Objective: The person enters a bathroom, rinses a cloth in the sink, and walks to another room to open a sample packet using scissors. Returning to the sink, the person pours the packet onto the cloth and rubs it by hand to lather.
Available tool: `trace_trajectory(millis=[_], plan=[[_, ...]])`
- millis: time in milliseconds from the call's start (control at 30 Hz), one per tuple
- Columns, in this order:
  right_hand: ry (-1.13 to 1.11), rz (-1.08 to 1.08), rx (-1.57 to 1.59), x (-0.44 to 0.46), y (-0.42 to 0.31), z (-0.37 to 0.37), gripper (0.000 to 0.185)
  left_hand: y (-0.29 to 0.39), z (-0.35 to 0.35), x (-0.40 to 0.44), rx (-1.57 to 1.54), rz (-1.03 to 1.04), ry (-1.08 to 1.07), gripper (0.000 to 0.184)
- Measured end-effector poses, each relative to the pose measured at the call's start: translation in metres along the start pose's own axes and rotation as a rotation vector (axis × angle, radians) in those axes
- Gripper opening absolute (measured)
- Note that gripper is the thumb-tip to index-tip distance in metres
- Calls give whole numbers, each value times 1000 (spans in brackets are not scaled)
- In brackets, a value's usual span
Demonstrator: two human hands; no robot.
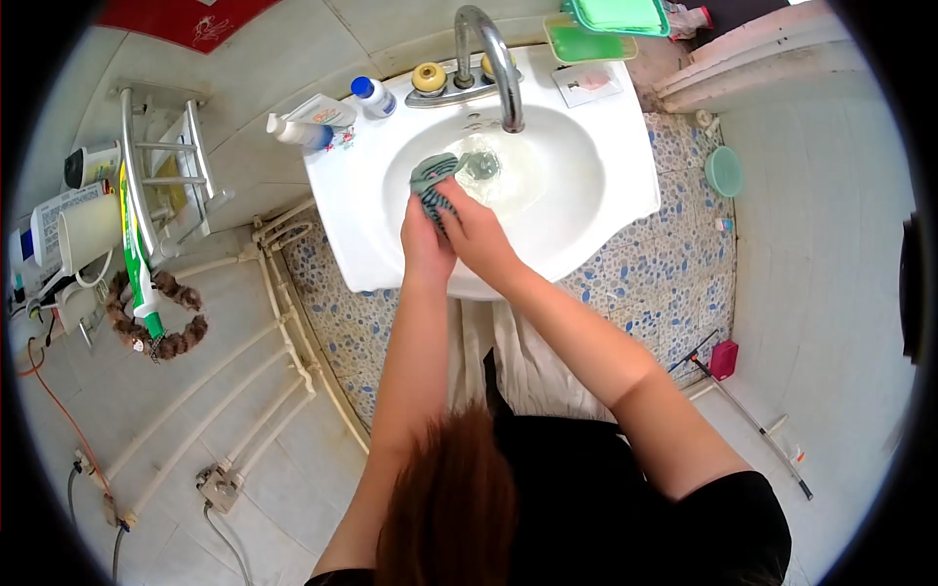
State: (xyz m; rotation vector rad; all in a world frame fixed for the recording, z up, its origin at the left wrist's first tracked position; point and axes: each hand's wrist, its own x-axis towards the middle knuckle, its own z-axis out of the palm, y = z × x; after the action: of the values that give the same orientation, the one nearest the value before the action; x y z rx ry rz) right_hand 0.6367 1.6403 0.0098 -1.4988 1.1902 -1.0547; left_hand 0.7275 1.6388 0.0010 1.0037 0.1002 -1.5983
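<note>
Both hands are together over the left side of the white sink basin [562,186], closed on a small grey-green striped cloth [437,176]. My left hand [426,244] wraps the lower end of the bunched cloth. Against it, my right hand [476,227] grips the cloth from the other side, its fingers curled over the dark stripes. Part of the fabric sticks out above the fingers; the rest is hidden in the grip. Some water lies at the drain [481,166], right of the cloth. The curved metal faucet [508,88] reaches over the basin.
On the sink's back left ledge stand a blue-capped bottle [373,97], a white tube [325,110] and a pump bottle [298,131]. A green soap box [589,44] sits at the back right. A metal rack [147,181] hangs left; a squeegee [752,425] leans right.
</note>
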Motion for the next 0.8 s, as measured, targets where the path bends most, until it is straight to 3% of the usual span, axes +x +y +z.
trace_trajectory(millis=[100,167,267,367,433,533,633,667,733,767,800], plan=[[62,-48,-128,15,23,-8,30,-13,14,-10,-30,-64,-6,35],[-55,640,111,45,-20,-40,33,-28,10,-11,-14,6,-149,34],[-13,264,-52,35,27,-32,36,-28,28,-18,31,-3,-64,37],[-44,-37,-51,1,16,-23,36,-25,11,7,98,-37,74,41],[-55,41,-45,7,16,-32,34,-29,21,4,103,-58,101,41],[-87,407,-8,41,15,-60,35,-43,34,-15,42,-21,-138,40],[-145,392,-73,41,16,-69,37,-44,51,-27,52,-11,-95,39],[-107,264,-99,33,17,-66,37,-43,44,-18,22,-24,-137,38],[-32,11,-151,9,15,-53,37,-39,43,-8,47,-30,43,39],[-139,37,-86,4,9,-53,37,-40,44,-5,59,-27,129,39],[-106,31,-73,9,8,-57,35,-40,45,-7,-8,-71,75,40]])
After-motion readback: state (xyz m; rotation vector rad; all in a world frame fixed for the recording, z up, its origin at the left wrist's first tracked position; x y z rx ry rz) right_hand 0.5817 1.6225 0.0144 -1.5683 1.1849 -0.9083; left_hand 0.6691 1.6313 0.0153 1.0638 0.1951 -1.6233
